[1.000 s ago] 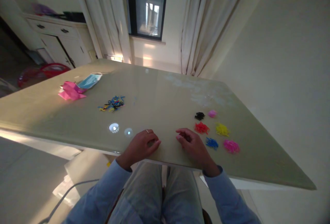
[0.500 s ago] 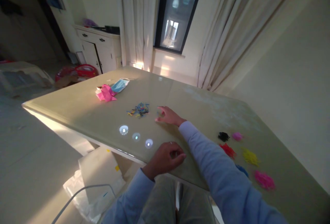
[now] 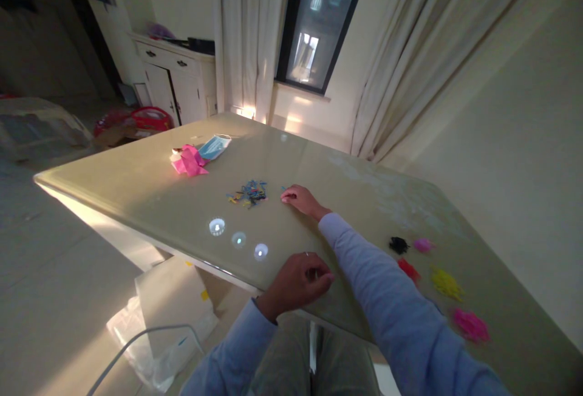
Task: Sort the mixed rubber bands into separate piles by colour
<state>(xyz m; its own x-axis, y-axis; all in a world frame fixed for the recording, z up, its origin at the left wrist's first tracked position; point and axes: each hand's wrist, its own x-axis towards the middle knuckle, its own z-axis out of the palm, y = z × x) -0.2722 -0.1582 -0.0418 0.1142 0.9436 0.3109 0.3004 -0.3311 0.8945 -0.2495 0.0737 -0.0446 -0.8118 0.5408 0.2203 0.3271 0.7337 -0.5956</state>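
My right hand [image 3: 301,199] is over the table, thumb and fingertips pinched together. A small blue strip [image 3: 283,188] shows at its fingertips. Just left of it lies a mixed pile of small thin pieces [image 3: 249,193], blue, black and yellow among them. They look like small rubber bands, but are too small to be sure. My left hand [image 3: 298,283] rests at the near table edge with curled fingers, thumb against the index finger; whatever is inside is hidden. By my right sleeve lie single-colour piles: black [image 3: 399,245], light pink [image 3: 423,245], red [image 3: 409,271], yellow [image 3: 447,283] and bright pink [image 3: 470,325].
On the far left of the glossy table [image 3: 136,201] lie crumpled pink paper [image 3: 190,161] and a blue face mask [image 3: 215,147]. Lamp reflections shine on the tabletop. Below the near edge are a white board [image 3: 170,299], plastic and a grey cable [image 3: 150,330].
My right hand has closed from spread fingers to a pinch beside the mixed pile. My left hand has hardly moved. My right sleeve now covers the dark blue pile.
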